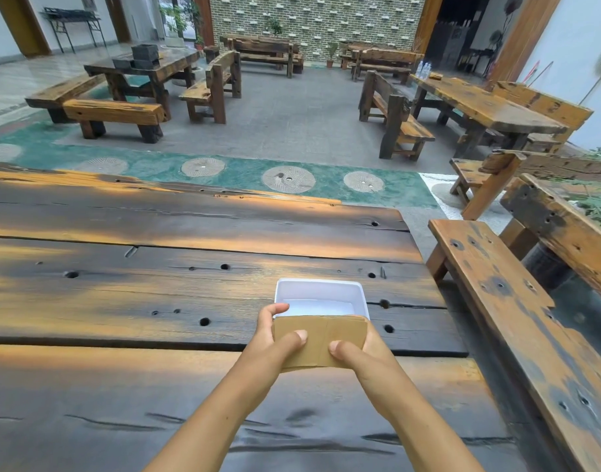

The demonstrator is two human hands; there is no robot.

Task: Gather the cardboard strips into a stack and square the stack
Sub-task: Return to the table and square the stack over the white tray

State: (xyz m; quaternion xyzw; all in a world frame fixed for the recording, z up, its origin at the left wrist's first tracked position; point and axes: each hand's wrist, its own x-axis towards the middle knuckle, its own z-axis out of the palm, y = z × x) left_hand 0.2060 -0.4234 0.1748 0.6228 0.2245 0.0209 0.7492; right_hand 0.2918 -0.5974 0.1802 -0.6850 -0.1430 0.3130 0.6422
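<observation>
A stack of brown cardboard strips (pixel 321 335) is held between both hands just above the dark wooden table (pixel 156 294). My left hand (pixel 270 338) grips the stack's left end, thumb on top and fingers curled over the far edge. My right hand (pixel 367 352) grips the right end, thumb pressed on the top sheet. The strips lie nearly flush, with slight offsets showing at the right end. The stack's far edge overlaps the near rim of a white rectangular tray (pixel 319 291), which looks empty.
A wooden bench (pixel 516 321) runs along the table's right side. The table's right edge lies just beyond the tray. More tables and benches (pixel 479 107) stand across the grey floor farther off.
</observation>
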